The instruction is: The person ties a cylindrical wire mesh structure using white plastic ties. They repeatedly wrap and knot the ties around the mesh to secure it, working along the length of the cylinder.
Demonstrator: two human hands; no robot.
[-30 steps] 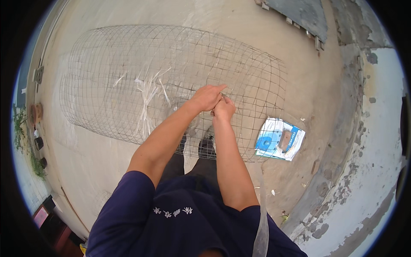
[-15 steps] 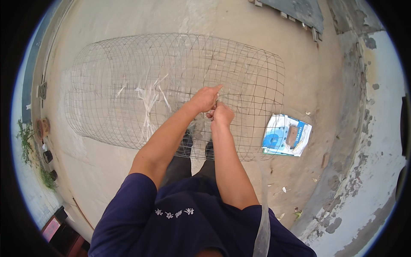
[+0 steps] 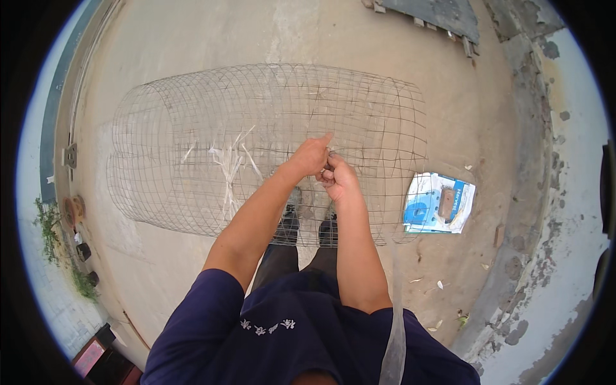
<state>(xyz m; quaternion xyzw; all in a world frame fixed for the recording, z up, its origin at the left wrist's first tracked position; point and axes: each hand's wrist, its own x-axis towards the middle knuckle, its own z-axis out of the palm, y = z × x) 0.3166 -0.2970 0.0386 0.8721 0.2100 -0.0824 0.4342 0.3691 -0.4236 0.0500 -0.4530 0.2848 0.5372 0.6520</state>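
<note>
A long rolled cylinder of wire mesh [image 3: 385,122] lies crosswise on the ground at my feet. My left hand [image 3: 311,156] is over its top seam, index finger stretched out and the other fingers curled closed. Against it, on the right, my right hand [image 3: 341,176] pinches with bent fingers. Whatever lies between the fingertips is too small to make out. Left of my hands, a bundle of whitish plastic strips [image 3: 228,168] hangs on the mesh, its loose ends spread.
Right of the mesh lies a white-and-blue sack [image 3: 417,208] with a brown block [image 3: 446,204] on it. A pale strip [image 3: 396,333] hangs by my right arm. A grey board [image 3: 439,16] stands far right. Walls run along both sides; plants [image 3: 48,224] grow at left.
The mesh and ground have shifted slightly down and to the right in view. My right hand has turned, its fingers more visible beside the left. Both hands stay together at the seam.
</note>
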